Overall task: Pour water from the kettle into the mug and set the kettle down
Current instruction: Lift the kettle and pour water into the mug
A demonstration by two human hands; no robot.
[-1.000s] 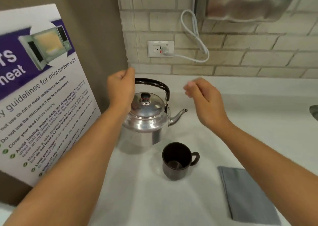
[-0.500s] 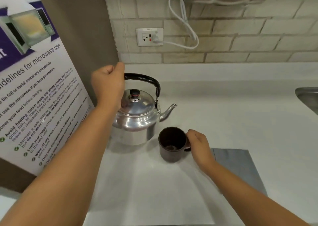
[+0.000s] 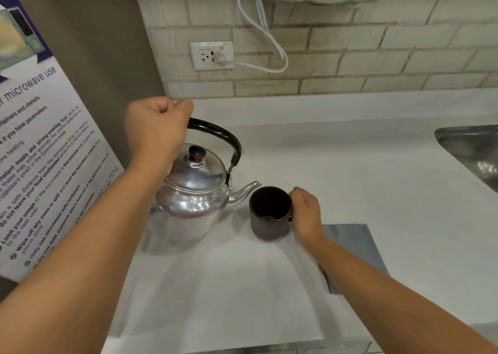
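Note:
A shiny metal kettle (image 3: 195, 194) with a black arched handle and a dark lid knob sits on the white counter, spout pointing right toward the mug. My left hand (image 3: 157, 127) is closed around the left end of the handle. A dark brown mug (image 3: 269, 212) stands upright just right of the spout, its inside dark. My right hand (image 3: 305, 213) wraps the mug's handle side, hiding the handle.
A grey folded cloth (image 3: 353, 248) lies right of the mug. A metal sink (image 3: 471, 151) is at the far right. A microwave-guidelines poster (image 3: 40, 151) leans at the left. A wall outlet (image 3: 211, 55) with a white cord sits on the brick backsplash.
My right hand came down from above the kettle and took hold of the mug. My left hand stayed on the kettle handle. The view shifted slightly left and closer.

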